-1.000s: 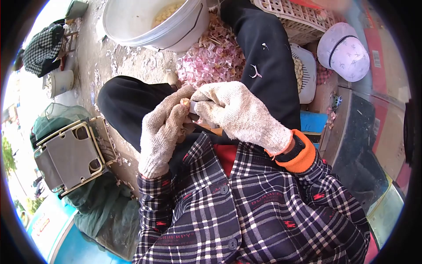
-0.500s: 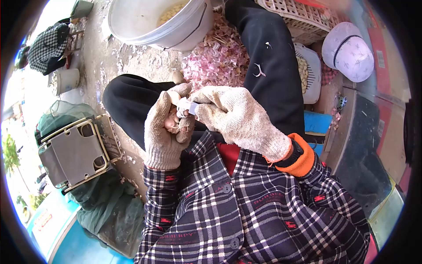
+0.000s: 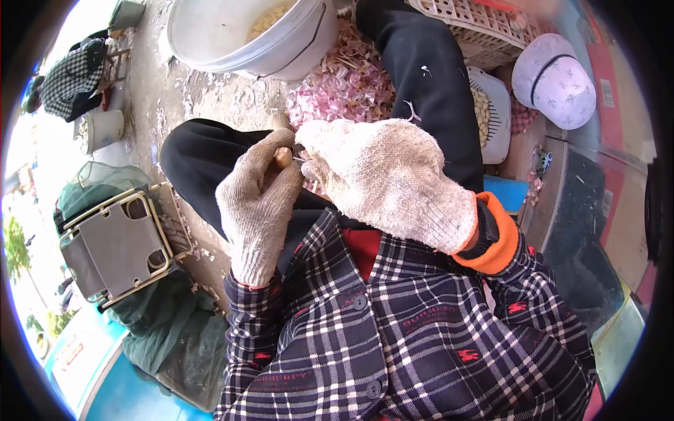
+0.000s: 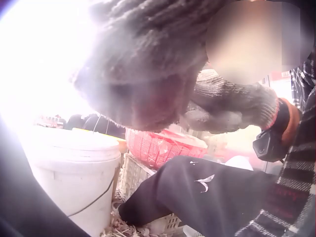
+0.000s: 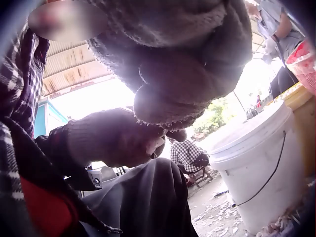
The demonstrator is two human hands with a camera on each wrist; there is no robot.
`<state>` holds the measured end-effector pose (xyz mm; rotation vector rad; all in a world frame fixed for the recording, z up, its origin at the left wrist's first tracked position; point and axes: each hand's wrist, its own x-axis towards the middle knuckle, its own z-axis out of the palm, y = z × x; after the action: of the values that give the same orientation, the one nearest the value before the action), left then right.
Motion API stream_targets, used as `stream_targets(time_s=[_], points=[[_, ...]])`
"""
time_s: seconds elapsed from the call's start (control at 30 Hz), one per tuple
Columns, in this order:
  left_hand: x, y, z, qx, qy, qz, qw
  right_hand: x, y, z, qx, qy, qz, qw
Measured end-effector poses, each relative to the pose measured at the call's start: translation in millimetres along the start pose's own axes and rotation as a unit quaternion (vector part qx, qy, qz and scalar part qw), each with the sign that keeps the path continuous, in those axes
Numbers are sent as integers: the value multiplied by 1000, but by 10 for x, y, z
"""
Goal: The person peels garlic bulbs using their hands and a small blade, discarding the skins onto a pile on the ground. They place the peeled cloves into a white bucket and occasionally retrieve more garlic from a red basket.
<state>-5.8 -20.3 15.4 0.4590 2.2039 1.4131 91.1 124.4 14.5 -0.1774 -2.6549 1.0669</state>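
My gloved left hand (image 3: 258,200) pinches a tan garlic clove (image 3: 283,157) between thumb and forefinger, above the lap. Right beside it, my gloved right hand (image 3: 390,179) has its fingers curled, its fingertips close to the clove. The small pale blade in the right hand's grip is mostly hidden behind the glove. In the right wrist view the curled right glove (image 5: 173,74) fills the top, with the left hand (image 5: 113,138) behind it. Pink and white garlic skins (image 3: 340,91) lie heaped on the ground beyond the hands.
A white bucket (image 3: 298,52) with peeled cloves inside stands ahead. A white basket of cloves (image 3: 500,116) sits right of the leg, near a pale hat (image 3: 554,81) and a plastic crate (image 3: 470,31). At left is a folding chair (image 3: 116,245). A red basket (image 4: 163,148) shows in the left wrist view.
Half a second ago the left hand was turned palm up with garlic in it and the pale blade showed. The left hand has since turned over; the right has rolled across, hiding the blade.
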Motion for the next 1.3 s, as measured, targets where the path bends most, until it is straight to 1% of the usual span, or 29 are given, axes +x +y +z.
stream_targets(time_s=[0.1, 0.13, 0.2, 0.23, 0.3, 0.33, 0.43, 0.47, 0.53, 0.57, 0.6, 0.63, 0.67, 0.73, 0.77, 0.8, 0.83, 0.87, 0.9, 0.93, 0.97, 1.0, 1.07, 1.1, 1.13, 1.2, 1.23, 1.27, 1.3], points=[[3, 21, -41, 156, -26, 104, 982, 39, -34, -22, -31, -13, -16, 999], [10, 30, -42, 156, -27, 103, 982, 52, -38, -35, -37, -29, -18, 999], [32, 31, -58, 199, -56, 168, 964, 40, -42, -54, -41, -41, -15, 998], [41, 40, -73, 199, -56, 168, 964, 31, -47, -64, -46, -52, -15, 997], [64, 78, -111, 296, -103, 207, 927, 47, -56, -120, -49, -80, -13, 996], [67, 103, -132, 295, -103, 206, 927, 52, -50, -140, -53, -107, -13, 993], [64, 147, -154, 304, -140, 221, 916, 28, -19, -154, -73, -101, -22, 992], [52, 143, -153, 273, -147, 223, 924, 30, 1, -135, -73, -101, -21, 992], [-2, 176, -127, 244, -149, 224, 932, 76, 63, -103, 46, -100, 18, 994], [-59, 223, -78, 48, -132, 46, 989, 97, 54, -155, 60, -115, 63, 990], [-71, 248, -43, -152, -107, -136, 973, 103, 62, -164, 58, -112, 62, 990], [-32, 130, -134, -214, -147, -142, 955, 82, 60, -156, 95, -74, 99, 988], [-4, -13, -119, -311, -153, -148, 926, 47, 57, -137, 133, -38, 137, 981], [-22, -102, -55, -397, -132, -151, 896, 4, 106, -102, 127, -19, 113, 985], [-23, -125, -51, -397, -131, -152, 896, -14, 104, -104, 156, -16, 129, 979], [-18, -142, -45, -434, -140, -157, 876, -32, 116, -110, 184, -12, 144, 972], [-9, -149, -37, -471, -149, -161, 854, -41, 134, -128, 110, -21, 79, 991], [1, -153, -16, -471, -149, -160, 854, -38, 123, -151, 109, -20, 78, 991], [10, -154, 19, -489, -133, -171, 845, -20, 84, -196, 228, -36, 208, 951], [3, -150, 53, -505, -116, -183, 835, -5, 41, -222, 339, -51, 331, 879], [-5, -141, 81, -538, -118, -193, 812, -31, 44, -176, 463, -13, 355, 812], [-5, -165, 98, -538, -120, -192, 812, -28, 57, -125, 462, -11, 355, 812], [-25, -202, 128, -566, -115, -201, 791, -4, 57, -42, 556, 13, 363, 748], [-56, -177, 137, -540, -110, -197, 810, 24, 31, -73, 570, -2, 407, 714], [-57, -182, 138, -540, -110, -197, 811, 35, 32, -41, 570, -2, 407, 714], [-55, -199, 137, -514, -100, -187, 832, 37, 66, 102, 534, -39, 404, 742], [-47, -91, 168, -489, -68, -202, 846, 38, 67, 199, 605, -12, 358, 711], [-46, -104, 158, -489, -68, -202, 846, 16, 75, 211, 605, -12, 358, 711], [-45, -131, 140, -461, -83, -186, 864, 7, 68, 198, 574, -13, 361, 735]])
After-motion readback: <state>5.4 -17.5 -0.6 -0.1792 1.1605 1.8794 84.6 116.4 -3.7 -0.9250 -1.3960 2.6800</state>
